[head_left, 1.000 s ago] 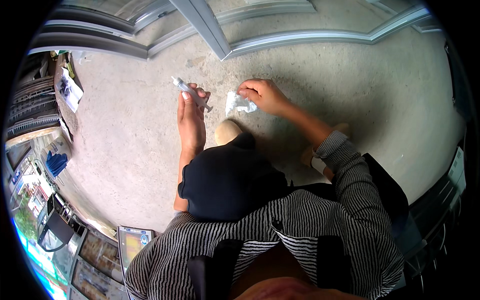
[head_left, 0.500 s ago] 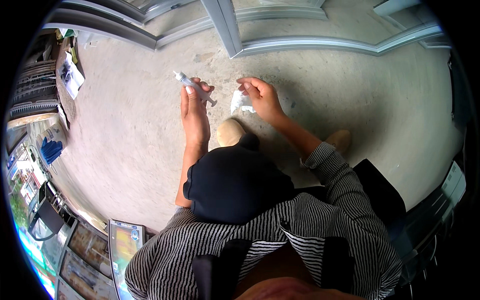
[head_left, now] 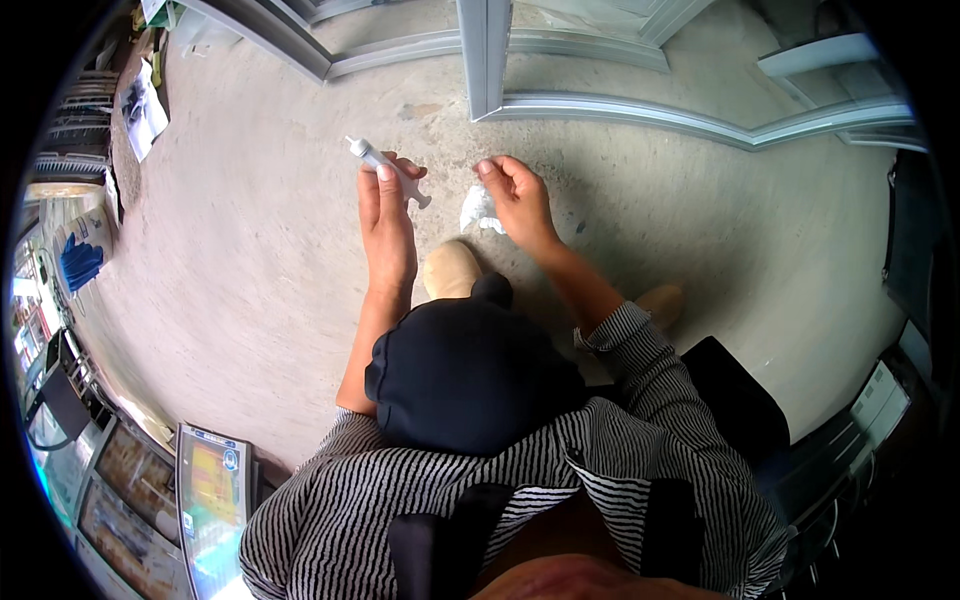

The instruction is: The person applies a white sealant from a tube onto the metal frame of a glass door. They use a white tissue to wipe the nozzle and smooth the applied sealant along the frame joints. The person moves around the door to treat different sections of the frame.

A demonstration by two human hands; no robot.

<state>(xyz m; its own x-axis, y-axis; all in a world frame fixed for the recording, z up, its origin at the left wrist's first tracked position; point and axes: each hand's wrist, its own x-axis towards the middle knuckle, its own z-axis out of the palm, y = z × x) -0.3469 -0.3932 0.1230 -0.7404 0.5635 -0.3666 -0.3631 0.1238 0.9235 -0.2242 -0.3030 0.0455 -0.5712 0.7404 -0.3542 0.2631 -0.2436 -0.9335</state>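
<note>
My left hand [head_left: 388, 215] is closed around a translucent plastic syringe [head_left: 378, 160]. Its narrow tip points away and to the left, and the flanged plunger end sticks out beyond my fingers toward the right. Level with it, a short gap to the right, my right hand [head_left: 522, 205] pinches between thumb and fingers a crumpled white piece [head_left: 477, 206] that hangs down, either tissue or thin wrapper; I cannot tell which. The two hands are apart, both held above the floor, and the white piece does not touch the syringe.
Grey metal door frames [head_left: 487, 60] with glass panes stand ahead. Concrete floor [head_left: 250, 250] lies below my hands, with my tan shoe [head_left: 452, 268] on it. To the left are a printed sheet [head_left: 143, 112], a blue glove [head_left: 80, 262] on a bucket, and a framed panel [head_left: 213, 490].
My view has turned slightly, so the door frame sits further right and the left-side items further left. Both hands keep their holds, with the right fingers drawn in a little closer together.
</note>
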